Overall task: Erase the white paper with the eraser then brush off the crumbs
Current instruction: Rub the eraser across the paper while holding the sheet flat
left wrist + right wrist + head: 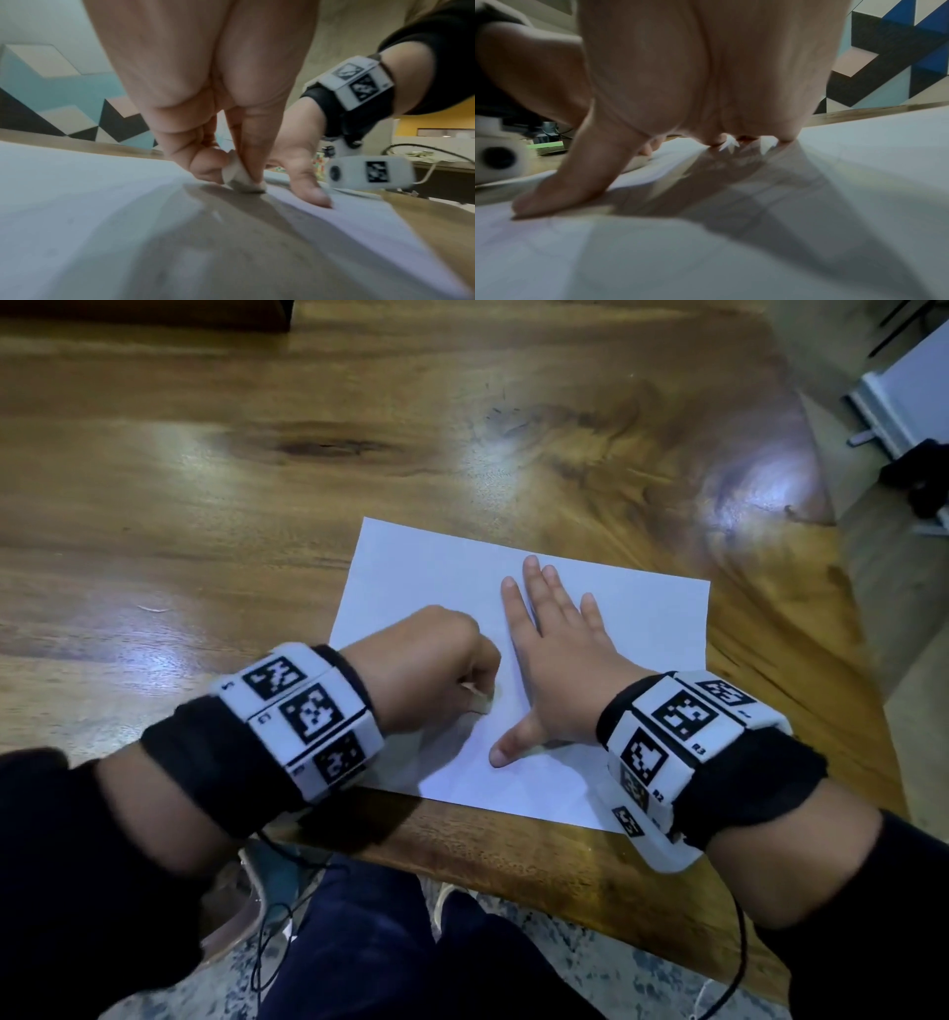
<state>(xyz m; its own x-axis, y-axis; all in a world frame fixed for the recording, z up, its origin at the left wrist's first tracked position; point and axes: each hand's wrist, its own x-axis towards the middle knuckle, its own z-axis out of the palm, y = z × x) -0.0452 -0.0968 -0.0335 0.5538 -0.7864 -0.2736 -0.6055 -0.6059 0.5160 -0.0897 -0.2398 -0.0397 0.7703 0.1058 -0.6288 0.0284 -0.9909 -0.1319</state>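
A white sheet of paper [431, 577] lies on the wooden table [205, 469], near its front edge. My left hand [436, 665] is curled into a fist over the paper's left part and pinches a small whitish eraser [240, 178], whose lower end touches the sheet [77, 203]. In the head view only a sliver of the eraser [482, 703] shows under the fist. My right hand [554, 649] lies flat on the paper with fingers spread and the thumb [559, 186] stretched out towards the left hand. No crumbs can be made out on the blurred sheet [859, 162].
The table's front edge [513, 860] runs just below the paper, with my legs and a patterned floor beneath. The table's right edge [842, 588] is close to the sheet. Bare wood stretches to the left and far side. White equipment [893, 403] stands off the table at the upper right.
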